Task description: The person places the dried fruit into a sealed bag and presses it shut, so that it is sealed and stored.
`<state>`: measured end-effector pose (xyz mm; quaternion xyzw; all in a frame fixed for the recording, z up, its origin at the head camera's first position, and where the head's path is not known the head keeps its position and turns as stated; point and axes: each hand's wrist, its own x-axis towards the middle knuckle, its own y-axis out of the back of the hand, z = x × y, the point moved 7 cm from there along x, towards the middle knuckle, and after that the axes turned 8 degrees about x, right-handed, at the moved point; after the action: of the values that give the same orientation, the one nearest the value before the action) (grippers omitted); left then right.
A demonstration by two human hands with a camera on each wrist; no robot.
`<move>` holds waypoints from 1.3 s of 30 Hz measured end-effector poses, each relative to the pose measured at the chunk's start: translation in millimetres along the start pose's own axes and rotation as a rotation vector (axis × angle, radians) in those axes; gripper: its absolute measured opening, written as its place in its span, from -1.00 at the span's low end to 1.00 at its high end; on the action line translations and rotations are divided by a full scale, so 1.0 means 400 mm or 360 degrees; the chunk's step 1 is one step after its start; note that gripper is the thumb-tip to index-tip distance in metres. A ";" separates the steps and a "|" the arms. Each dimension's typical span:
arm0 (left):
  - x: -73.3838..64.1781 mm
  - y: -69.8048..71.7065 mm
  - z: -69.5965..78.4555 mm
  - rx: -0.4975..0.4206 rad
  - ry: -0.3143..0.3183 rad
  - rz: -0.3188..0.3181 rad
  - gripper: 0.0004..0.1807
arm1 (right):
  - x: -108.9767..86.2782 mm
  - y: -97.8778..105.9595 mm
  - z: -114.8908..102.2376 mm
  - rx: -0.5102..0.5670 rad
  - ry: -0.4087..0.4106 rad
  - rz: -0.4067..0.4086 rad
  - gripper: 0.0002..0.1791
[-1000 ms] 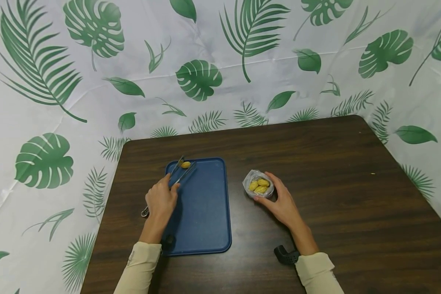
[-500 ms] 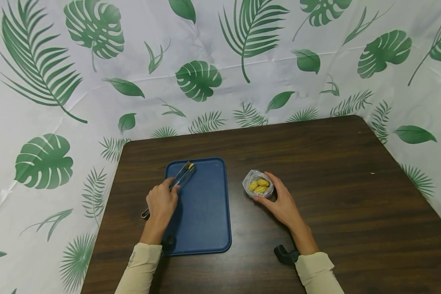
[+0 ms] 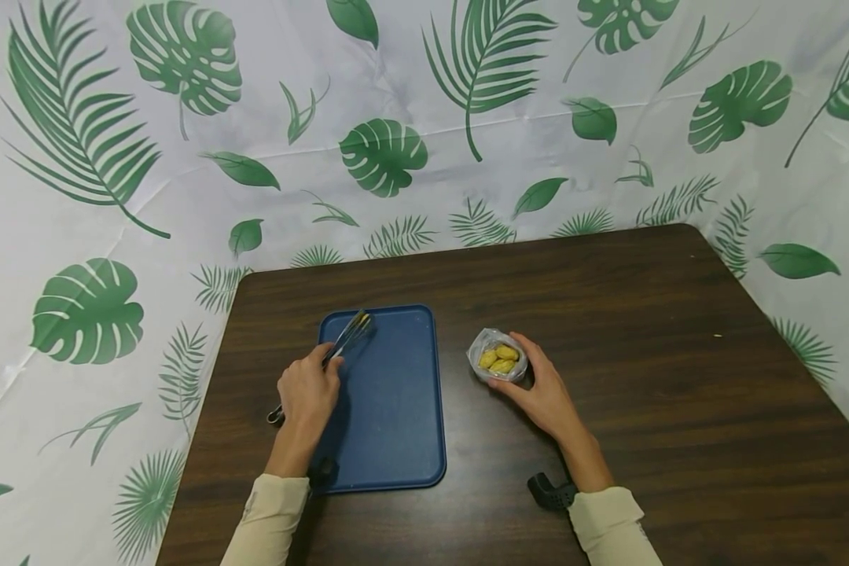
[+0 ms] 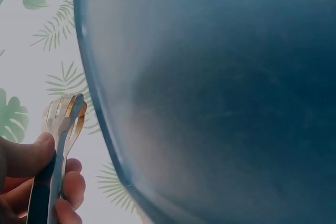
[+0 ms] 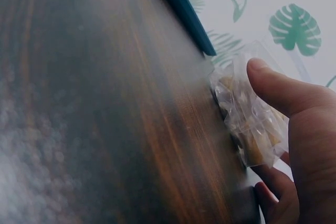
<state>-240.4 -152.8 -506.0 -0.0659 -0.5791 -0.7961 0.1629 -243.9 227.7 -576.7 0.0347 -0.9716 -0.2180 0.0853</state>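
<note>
My left hand (image 3: pixel 309 389) grips metal food tongs (image 4: pixel 62 129) by their arms, thumb on one side and fingers on the other. The pronged tips are squeezed together on a small yellow-brown piece (image 4: pixel 83 109), mostly hidden by the prongs. In the head view the tips are over the far left part of a blue tray (image 3: pixel 392 417). To the right of the tray, my right hand (image 3: pixel 546 393) curls around a clear plastic bag (image 5: pixel 244 114) that stands with its mouth spread. Several lumpy yellow pieces (image 3: pixel 502 366) fill the bag; their kind is unclear.
The tray lies on the left part of a dark wood-grain table (image 3: pixel 630 338). A small yellow crumb (image 3: pixel 718 336) is on the table's right side. Behind the table hangs a white leaf-print cloth (image 3: pixel 509 141).
The tong tips, spread around the yellow piece a second ago, have come together on it. The left hand has shifted slightly left. The right hand and bag have stayed put.
</note>
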 end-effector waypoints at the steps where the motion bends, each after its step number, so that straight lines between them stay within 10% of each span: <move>1: -0.001 0.005 0.001 -0.0001 -0.0002 0.0009 -0.65 | 0.000 0.000 0.000 0.0000 -0.0002 0.0000 -0.01; 21: -0.017 0.125 0.047 -0.0072 -0.0107 0.0314 -0.65 | 0.000 -0.002 0.005 0.0004 0.0004 0.0012 -0.02; 39: -0.023 0.129 0.070 -0.0137 -0.0171 0.0358 -0.65 | 0.002 -0.004 0.008 0.0005 -0.0032 -0.0001 -0.02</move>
<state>-217.0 -139.0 -453.2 -0.1800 -0.5413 -0.7922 0.2169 -245.1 227.6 -580.2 0.0328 -0.9727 -0.2167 0.0756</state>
